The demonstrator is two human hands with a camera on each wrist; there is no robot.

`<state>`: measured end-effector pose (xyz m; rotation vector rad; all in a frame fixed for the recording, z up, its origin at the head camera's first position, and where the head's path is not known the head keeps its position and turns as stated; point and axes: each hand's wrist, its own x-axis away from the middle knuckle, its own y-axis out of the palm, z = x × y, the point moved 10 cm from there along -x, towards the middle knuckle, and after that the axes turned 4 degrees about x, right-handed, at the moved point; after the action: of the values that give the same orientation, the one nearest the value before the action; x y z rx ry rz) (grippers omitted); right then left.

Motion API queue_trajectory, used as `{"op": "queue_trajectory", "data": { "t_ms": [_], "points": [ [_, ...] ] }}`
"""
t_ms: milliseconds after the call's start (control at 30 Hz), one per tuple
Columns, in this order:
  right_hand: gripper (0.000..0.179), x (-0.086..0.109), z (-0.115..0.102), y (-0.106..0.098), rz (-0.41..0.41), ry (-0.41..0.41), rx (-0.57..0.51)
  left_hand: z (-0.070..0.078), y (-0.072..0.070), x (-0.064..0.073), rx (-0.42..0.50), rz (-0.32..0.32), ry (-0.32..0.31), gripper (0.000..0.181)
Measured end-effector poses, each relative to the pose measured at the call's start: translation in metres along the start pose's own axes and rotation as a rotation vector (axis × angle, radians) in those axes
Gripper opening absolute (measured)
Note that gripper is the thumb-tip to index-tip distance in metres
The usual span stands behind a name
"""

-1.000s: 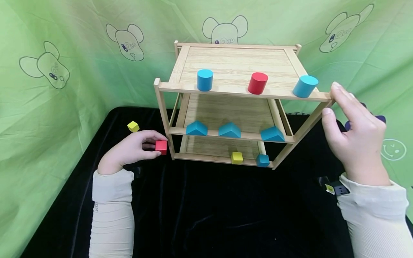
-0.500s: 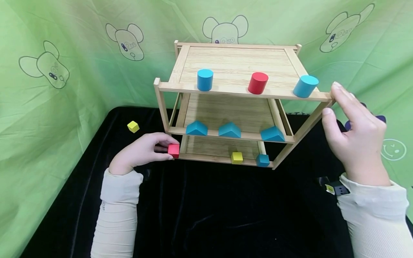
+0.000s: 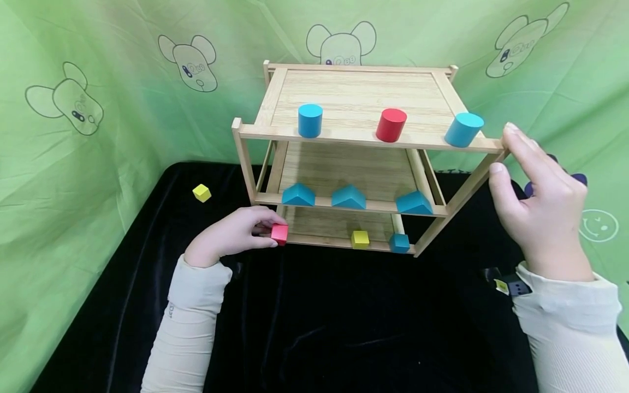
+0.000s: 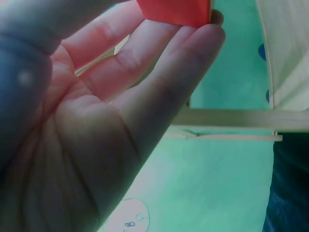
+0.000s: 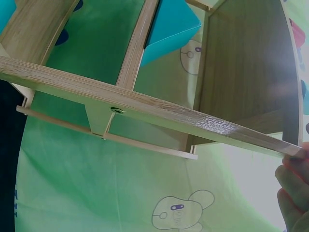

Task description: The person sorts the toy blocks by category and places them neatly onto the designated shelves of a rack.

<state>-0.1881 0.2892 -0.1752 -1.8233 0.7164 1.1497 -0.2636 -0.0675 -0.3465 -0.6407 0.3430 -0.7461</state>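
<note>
My left hand [image 3: 235,236] pinches a red cube [image 3: 279,234] between thumb and fingertips, at the left front of the bottom tier of a wooden three-tier shelf [image 3: 361,90]. In the left wrist view the red cube [image 4: 176,10] shows at the fingertips, partly cut off by the frame. My right hand [image 3: 546,210] touches the shelf's top right front corner with fairly straight fingers, its thumb beside the post. A yellow cube [image 3: 360,239] and a blue cube [image 3: 399,243] sit on the bottom tier's front edge, right of the red cube.
Blue triangular blocks [image 3: 348,197] line the middle tier's front. On top stand two blue cylinders [image 3: 310,120] and a red cylinder [image 3: 391,125]. Another yellow cube [image 3: 202,192] lies on the black cloth [image 3: 344,327] at left. Green fabric [image 3: 123,109] hangs behind.
My left hand has moved right with the red cube, from outside the shelf's left post to the front of the bottom tier. My right hand stays at the corner.
</note>
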Motion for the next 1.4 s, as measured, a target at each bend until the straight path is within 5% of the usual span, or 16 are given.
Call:
{"op": "queue_trajectory", "data": {
  "t_ms": [700, 1400],
  "points": [
    [0.041, 0.002, 0.001, 0.000, 0.013, 0.011, 0.006, 0.000, 0.023, -0.025, -0.184, 0.048, 0.036, 0.029],
    [0.041, 0.001, 0.001, 0.000, 0.004, 0.006, 0.004, 0.003, 0.048, -0.045, -0.170, 0.127, 0.040, 0.034]
  ]
}}
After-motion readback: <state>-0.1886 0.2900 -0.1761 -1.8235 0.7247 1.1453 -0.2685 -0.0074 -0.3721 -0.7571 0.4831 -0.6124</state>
